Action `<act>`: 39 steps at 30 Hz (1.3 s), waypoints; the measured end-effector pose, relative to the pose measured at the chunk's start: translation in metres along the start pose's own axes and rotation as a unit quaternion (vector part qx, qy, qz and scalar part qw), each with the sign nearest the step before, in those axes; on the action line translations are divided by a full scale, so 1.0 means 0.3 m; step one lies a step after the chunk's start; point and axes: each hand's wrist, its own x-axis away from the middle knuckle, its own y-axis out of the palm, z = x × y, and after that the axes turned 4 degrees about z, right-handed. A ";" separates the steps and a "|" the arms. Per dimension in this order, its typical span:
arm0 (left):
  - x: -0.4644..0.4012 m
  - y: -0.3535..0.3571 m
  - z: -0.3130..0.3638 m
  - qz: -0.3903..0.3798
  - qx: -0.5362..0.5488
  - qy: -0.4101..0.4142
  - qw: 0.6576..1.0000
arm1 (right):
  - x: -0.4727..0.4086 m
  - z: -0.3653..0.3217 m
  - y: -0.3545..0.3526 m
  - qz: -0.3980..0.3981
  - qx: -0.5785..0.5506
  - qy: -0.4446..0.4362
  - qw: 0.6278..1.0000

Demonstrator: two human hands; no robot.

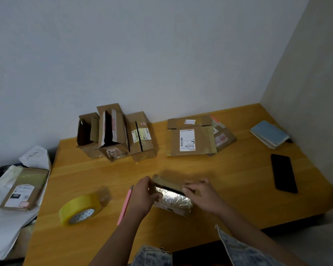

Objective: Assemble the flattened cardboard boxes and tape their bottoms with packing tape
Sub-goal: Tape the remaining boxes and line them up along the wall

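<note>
The left hand (146,191) and right hand (202,194) grip opposite ends of a small cardboard box (172,196) on the near desk (238,179), probably steadying its shiny taped face. The tape roll (79,210) waits nearby left. Motion blur hides the fingertips and the flaps underneath.

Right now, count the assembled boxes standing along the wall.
3, side by side at the table's back edge: the left box, the middle box and the right box. Flattened boxes lie apart to their right; more may be out of view.
</note>
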 end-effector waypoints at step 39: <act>0.062 0.063 -0.014 0.039 0.106 -0.116 0.987 | -0.076 0.014 0.003 -0.030 -0.092 0.038 0.995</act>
